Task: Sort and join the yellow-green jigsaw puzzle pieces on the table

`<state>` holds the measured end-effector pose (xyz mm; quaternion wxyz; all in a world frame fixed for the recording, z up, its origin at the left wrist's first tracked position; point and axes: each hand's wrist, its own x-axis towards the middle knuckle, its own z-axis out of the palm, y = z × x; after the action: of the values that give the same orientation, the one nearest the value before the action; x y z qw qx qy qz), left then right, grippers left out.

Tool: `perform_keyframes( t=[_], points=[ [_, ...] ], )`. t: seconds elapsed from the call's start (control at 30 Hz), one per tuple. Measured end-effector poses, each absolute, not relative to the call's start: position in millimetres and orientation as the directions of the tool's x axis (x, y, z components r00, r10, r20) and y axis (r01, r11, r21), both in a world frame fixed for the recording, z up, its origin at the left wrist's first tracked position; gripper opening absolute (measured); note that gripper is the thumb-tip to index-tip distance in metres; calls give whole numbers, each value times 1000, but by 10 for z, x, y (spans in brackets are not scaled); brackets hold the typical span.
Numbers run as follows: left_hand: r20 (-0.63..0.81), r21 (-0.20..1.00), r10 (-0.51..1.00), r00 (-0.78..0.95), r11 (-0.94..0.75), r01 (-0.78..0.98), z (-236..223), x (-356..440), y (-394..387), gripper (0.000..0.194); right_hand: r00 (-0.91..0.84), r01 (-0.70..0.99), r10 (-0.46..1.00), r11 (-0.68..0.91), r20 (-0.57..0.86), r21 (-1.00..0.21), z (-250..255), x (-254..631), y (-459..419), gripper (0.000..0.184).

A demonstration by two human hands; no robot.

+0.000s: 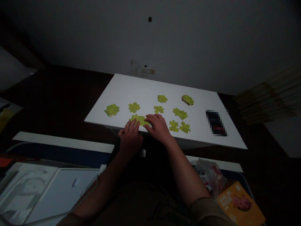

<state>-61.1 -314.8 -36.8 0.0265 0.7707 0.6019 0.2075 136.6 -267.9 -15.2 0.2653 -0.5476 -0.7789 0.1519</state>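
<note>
Tabletop [138, 91]: left hand [130, 138], right hand [158, 127] on jigsaw pieces [139, 119]

Green puzzle pieces [158, 109] obstruct the white table [131, 92]; passing room lies behind them.

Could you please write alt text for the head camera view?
The left hand and right hand rest on joined yellow-green jigsaw pieces at the near edge of a white table, among scattered loose pieces.

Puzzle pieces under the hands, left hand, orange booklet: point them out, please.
Joined green puzzle pieces [138, 119], head view, middle of the joined group.
Left hand [130, 139], head view, back of the hand.
Orange booklet [240, 203], head view, printed cover.
</note>
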Motion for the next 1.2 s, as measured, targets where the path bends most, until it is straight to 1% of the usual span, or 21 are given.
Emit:
perform_keyframes(
  t=[0.2, 0.4, 0.63, 0.87, 0.93, 1.03, 1.13, 1.2],
  points=[
    [284, 305, 940, 191, -278, 911, -346, -614, -3146, 64, -263, 777, 937, 347, 231, -525, -158, 1368, -2675, 28],
    [284, 286, 936, 210, -292, 913, -350, -641, -3157, 65, -254, 788, 934, 351, 252, -506, -146, 1358, -2695, 25],
    [286, 285, 939, 192, -275, 918, -391, -640, -3203, 69, -260, 787, 934, 353, 247, -507, -152, 1359, -2689, 23],
    [315, 309, 931, 183, -282, 908, -189, -721, -3006, 52, -273, 764, 928, 370, 255, -529, -151, 1385, -2698, 18],
    [299, 292, 921, 251, -339, 894, -133, -753, -2897, 54, -278, 759, 926, 375, 256, -533, -151, 1393, -2699, 18],
    [230, 288, 894, 384, -440, 851, -82, -776, -2763, 55, -279, 761, 928, 371, 249, -532, -153, 1399, -2698, 17],
    [176, 311, 891, 418, -453, 835, -50, -783, -2701, 53, -282, 762, 924, 379, 258, -525, -148, 1395, -2708, 15],
    [154, 325, 900, 408, -437, 839, -29, -787, -2691, 53, -282, 764, 920, 387, 273, -517, -139, 1384, -2726, 13]
  ],
)
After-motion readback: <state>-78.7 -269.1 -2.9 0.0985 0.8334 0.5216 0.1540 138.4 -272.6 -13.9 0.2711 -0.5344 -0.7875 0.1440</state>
